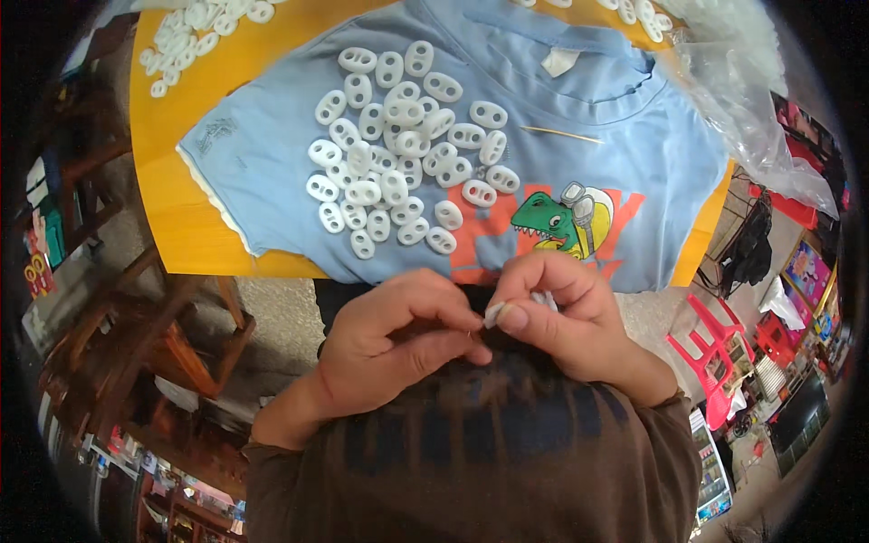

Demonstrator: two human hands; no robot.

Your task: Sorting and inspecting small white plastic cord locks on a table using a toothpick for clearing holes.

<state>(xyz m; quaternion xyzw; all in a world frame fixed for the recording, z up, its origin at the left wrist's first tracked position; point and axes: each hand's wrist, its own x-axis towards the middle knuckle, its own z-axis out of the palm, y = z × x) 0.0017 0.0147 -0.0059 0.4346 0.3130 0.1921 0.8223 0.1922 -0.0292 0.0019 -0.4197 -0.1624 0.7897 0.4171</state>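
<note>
Both my hands are close together in front of my chest, just off the table's near edge. My right hand (566,312) pinches a small white plastic piece (493,313) between thumb and forefinger, and more white shows behind the thumb. My left hand (398,330) faces it with thumb and fingers closed; a thin, light sliver shows at its tips, too small to name. Beyond them, a loose heap of white oval two-hole pieces (394,187) lies on a light blue T-shirt (299,118) with a cartoon dinosaur print. A thin wooden stick (561,134) rests right of the heap.
The shirt is spread over a yellow table (181,217). More white pieces (195,36) are piled at the far left, others (643,16) at the far right beside a clear plastic bag (742,109). Wooden furniture (195,339) stands left, a red plastic chair (715,353) right.
</note>
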